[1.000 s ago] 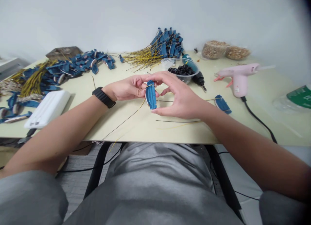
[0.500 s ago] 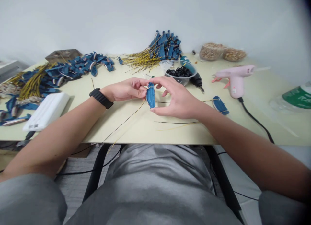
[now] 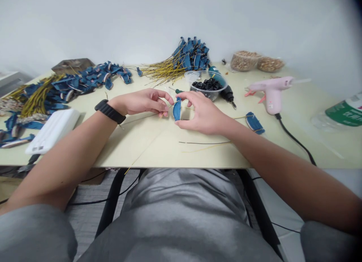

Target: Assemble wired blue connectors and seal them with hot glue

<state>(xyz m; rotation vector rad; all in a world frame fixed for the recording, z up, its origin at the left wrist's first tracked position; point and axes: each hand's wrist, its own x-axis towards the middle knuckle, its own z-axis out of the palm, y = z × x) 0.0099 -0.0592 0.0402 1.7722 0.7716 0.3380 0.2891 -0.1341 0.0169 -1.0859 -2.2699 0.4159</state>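
Observation:
Between thumb and fingers, my right hand [image 3: 199, 113] grips a small blue piece [image 3: 177, 110] by its two ends, upright above the table. My left hand [image 3: 149, 103], just left of it, pinches a thin cord [image 3: 141, 119] that runs to the blue piece. A yellow strand [image 3: 144, 150] trails down toward the table's front edge. Another blue piece [image 3: 255, 122] with cord round it lies to the right of my right wrist. Dark and yellow strands [image 3: 203, 143] lie on the table below my right hand.
Behind my hands are a bowl of black bits [image 3: 208, 85], a dark tool [image 3: 227, 95] and a corded blue bundle [image 3: 190, 54]. More blue pieces [image 3: 85, 79] and a white box [image 3: 53, 130] stand left. A pink glue gun [image 3: 273, 94] and a bottle [image 3: 343, 111] are right.
My left hand has moved slightly left, away from the blue piece, and the dark cord has swung up with it. My right hand still grips the piece, now turned slightly.

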